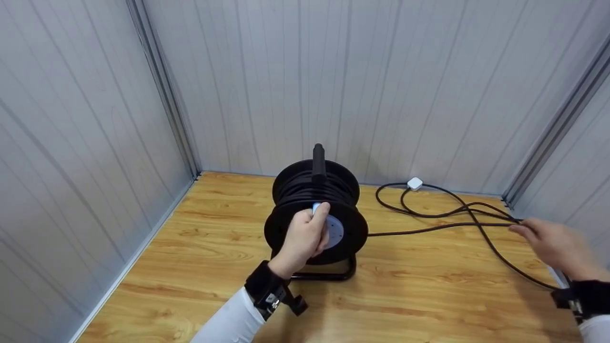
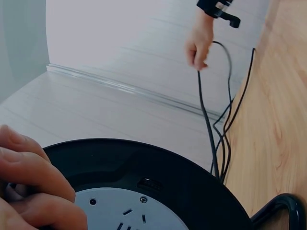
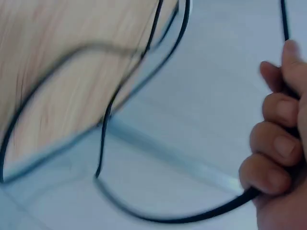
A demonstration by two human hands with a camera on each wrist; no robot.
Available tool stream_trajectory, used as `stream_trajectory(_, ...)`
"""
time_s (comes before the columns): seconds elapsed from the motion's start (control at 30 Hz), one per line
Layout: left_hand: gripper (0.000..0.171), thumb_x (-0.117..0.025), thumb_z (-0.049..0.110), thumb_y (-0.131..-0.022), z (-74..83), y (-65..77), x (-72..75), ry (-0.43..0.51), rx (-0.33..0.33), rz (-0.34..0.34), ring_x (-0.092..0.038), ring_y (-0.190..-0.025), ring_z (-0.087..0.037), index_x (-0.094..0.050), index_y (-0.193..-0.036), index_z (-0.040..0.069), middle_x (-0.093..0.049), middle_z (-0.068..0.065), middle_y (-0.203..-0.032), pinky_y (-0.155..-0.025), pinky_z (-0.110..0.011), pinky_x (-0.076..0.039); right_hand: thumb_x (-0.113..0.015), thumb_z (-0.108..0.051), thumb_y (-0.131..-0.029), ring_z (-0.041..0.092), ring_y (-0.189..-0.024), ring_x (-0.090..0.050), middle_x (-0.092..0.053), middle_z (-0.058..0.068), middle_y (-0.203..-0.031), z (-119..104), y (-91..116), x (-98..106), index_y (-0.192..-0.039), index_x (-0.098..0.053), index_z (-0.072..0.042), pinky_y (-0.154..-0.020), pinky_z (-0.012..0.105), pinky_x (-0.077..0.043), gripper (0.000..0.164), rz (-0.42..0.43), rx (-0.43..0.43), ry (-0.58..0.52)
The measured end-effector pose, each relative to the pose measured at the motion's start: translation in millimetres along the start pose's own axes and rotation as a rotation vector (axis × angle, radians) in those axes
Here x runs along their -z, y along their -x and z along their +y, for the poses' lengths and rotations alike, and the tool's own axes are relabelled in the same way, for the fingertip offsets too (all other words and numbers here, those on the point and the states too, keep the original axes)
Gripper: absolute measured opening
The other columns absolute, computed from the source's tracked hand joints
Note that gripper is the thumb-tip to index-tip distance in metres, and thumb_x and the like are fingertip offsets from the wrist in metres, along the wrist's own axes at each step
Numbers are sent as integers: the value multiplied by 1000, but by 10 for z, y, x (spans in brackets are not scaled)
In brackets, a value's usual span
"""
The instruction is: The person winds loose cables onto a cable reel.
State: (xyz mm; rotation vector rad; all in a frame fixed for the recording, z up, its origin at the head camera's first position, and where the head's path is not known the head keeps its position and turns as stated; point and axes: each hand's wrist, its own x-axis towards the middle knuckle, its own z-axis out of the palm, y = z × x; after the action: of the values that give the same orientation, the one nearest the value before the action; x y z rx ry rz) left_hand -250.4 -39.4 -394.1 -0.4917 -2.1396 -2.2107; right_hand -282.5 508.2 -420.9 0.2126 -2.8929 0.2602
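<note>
A black cable reel [image 1: 282, 227] stands on its tubular frame [image 1: 353, 266], its drum wound with black cable [image 1: 305, 186]. On the near disc is a pale grey socket panel [image 1: 336, 230]. My left hand [image 1: 303, 234] grips a knob on that disc; only a light blue bit [image 1: 315, 206] of the knob shows above the fingers. Off to the right, my right hand [image 1: 557, 242] holds the loose cable [image 1: 419, 231] that runs out from the reel. In the right wrist view its fingers [image 3: 273, 139] are curled round the cable.
A white plug [image 1: 414, 184] lies near the back wall, with loose cable loops [image 1: 441, 215] around it on the wood-look floor [image 1: 209, 247]. Pale panel walls [image 1: 286, 85] stand at the left, back and right. The reel's carrying handle [image 1: 319, 162] points up.
</note>
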Motion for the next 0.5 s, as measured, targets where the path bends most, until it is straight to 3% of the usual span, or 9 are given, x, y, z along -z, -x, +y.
stream_trajectory(0.1, 74, -51, 56, -103, 0, -8, 2, 1, -14, 9, -30, -30, -15, -48, -53, 2, -43, -8, -42, -32, -27, -26, -45, -35, -111, 17, -54, -42, -48, 1, -66, 112, -9, 9, -82, -56, -9, -51, 33, -32, 40, 62, 20, -13)
stream_trajectory(0.3, 71, -51, 58, -103, -7, -24, -20, 3, -1, -20, -32, -32, -15, -50, -56, 4, -44, -7, -43, -33, -27, -28, -47, -27, -111, 16, -61, -49, -58, 5, -74, 318, -19, -88, -80, -57, -9, -55, 33, -37, 37, 55, 77, -64)
stream_trajectory(0.5, 74, -52, 58, -102, 5, -15, -26, -2, -1, 2, -31, -31, -15, -50, -54, 2, -44, -8, -43, -33, -27, -27, -52, -25, -109, 12, -49, -29, -36, 0, -60, 578, 33, 0, -69, -43, -10, -47, 28, -24, 44, 231, 69, -93)
